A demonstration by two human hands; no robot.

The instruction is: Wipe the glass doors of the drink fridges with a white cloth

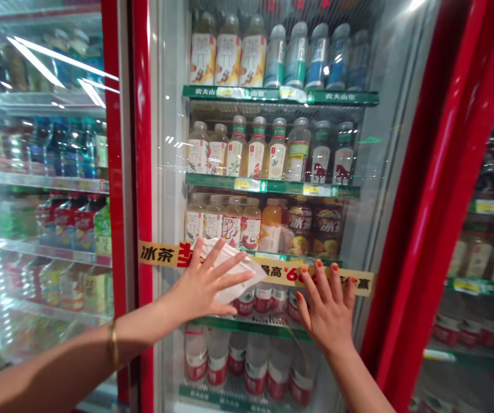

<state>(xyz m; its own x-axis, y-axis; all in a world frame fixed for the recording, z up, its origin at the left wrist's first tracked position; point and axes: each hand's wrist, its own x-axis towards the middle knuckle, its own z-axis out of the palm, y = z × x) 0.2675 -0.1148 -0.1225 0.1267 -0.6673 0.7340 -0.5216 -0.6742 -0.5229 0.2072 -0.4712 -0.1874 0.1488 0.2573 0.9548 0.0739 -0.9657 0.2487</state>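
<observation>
My left hand (206, 284) lies spread flat on the glass door (384, 172) of a drinks fridge, pressing a white cloth (234, 269) against it. The cloth covers part of a yellow sticker strip (161, 254) that runs across the glass. My right hand (326, 307) rests flat on the same glass a little to the right, fingers apart, its fingertips touching the strip. It holds nothing. A thin gold bracelet (113, 344) sits on my left wrist.
Behind the glass, green-edged shelves (273, 186) carry rows of bottled tea and water. Red door frames (427, 189) stand at both sides. Another lit fridge (49, 183) of bottles is on the left, and more shelves (487, 252) on the right.
</observation>
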